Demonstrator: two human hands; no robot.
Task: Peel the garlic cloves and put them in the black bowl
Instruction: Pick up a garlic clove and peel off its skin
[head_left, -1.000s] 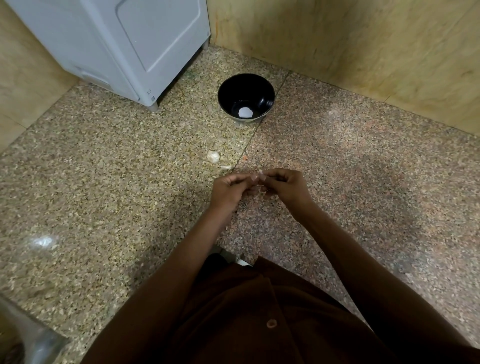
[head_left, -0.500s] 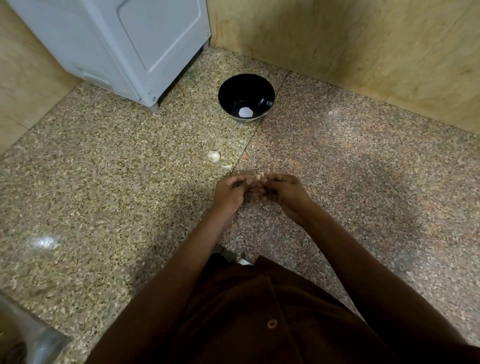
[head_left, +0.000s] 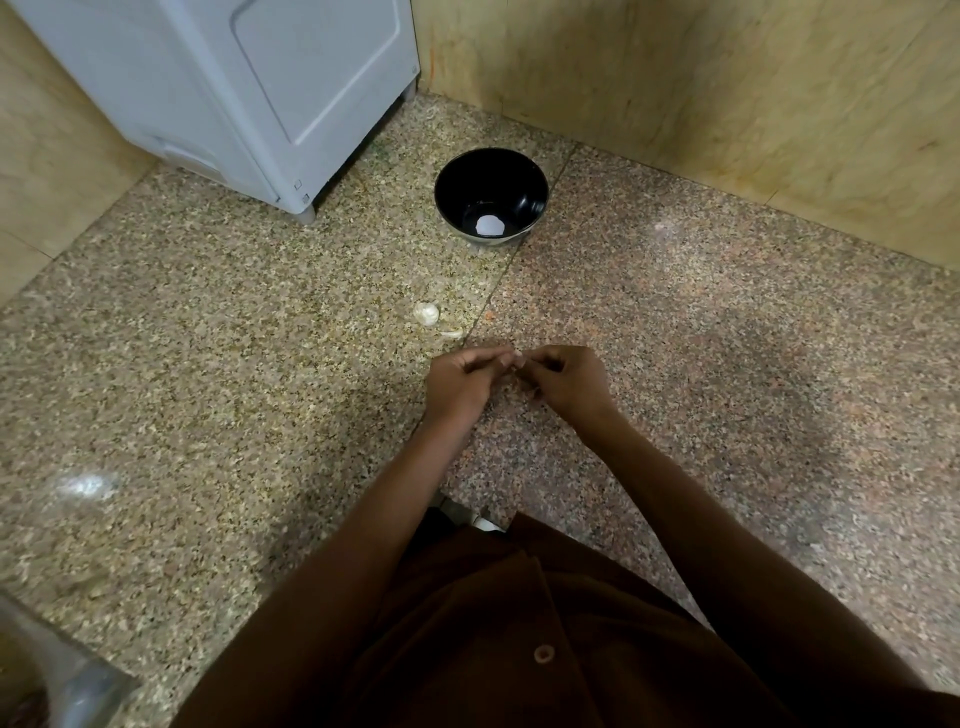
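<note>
1. Head view: we look down at a speckled stone floor (head_left: 208, 395), with the left hand (head_left: 460, 382) and the right hand (head_left: 563, 382) held together in the middle, low over the floor
2. We see both hands with fingers curled, their fingertips meeting around something small and pale; we take it for a garlic clove (head_left: 516, 358), though it is almost wholly hidden and we cannot tell which hand carries it
3. The black bowl (head_left: 491, 195) stands on the floor at the far side, well apart from the hands, just right of a white appliance (head_left: 234, 93)
4. Inside the bowl we see one pale round spot on the bottom; we cannot tell whether it is a clove or a reflection
5. A loose garlic clove (head_left: 427, 313) lies on the floor between the bowl and the hands, a little left of them
6. A curled scrap of peel (head_left: 451, 333) lies just beside it, nearer the left hand
7. Tan walls (head_left: 727, 104) close the far corner
8. Nearest to us are the brown sleeves and a buttoned brown shirt (head_left: 519, 649)
</note>
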